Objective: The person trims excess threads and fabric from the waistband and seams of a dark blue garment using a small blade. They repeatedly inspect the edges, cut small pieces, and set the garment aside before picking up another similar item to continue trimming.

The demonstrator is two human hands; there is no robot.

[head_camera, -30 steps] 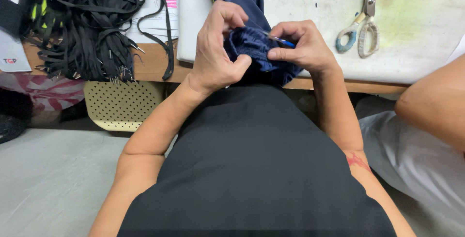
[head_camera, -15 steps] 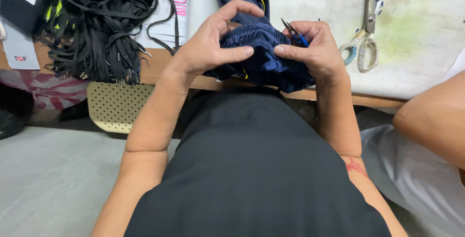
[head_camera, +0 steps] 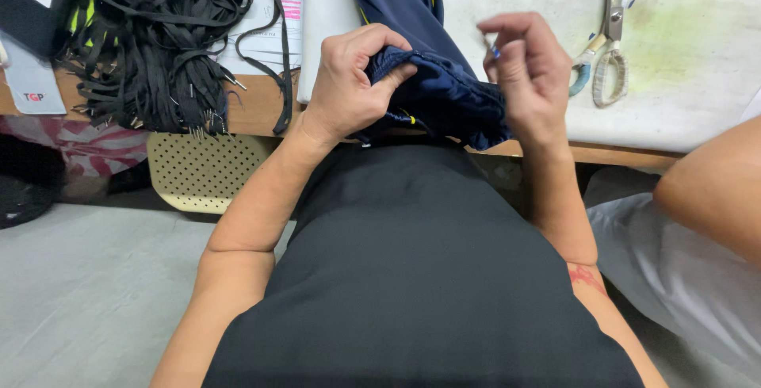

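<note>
Left hand (head_camera: 349,87) gripping bunched navy garment (head_camera: 444,95) at table edge (head_camera: 634,152), right hand (head_camera: 527,71) raised, pinching a thin tool (head_camera: 490,45), scissors (head_camera: 606,55) nearby

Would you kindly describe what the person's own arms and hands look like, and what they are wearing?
Both forearms are bare, with no sleeves reaching them, and the left hand and right hand wear no gloves. No watch or rings show. A reddish mark sits on the right arm near the elbow. The person wears a black top.
</note>
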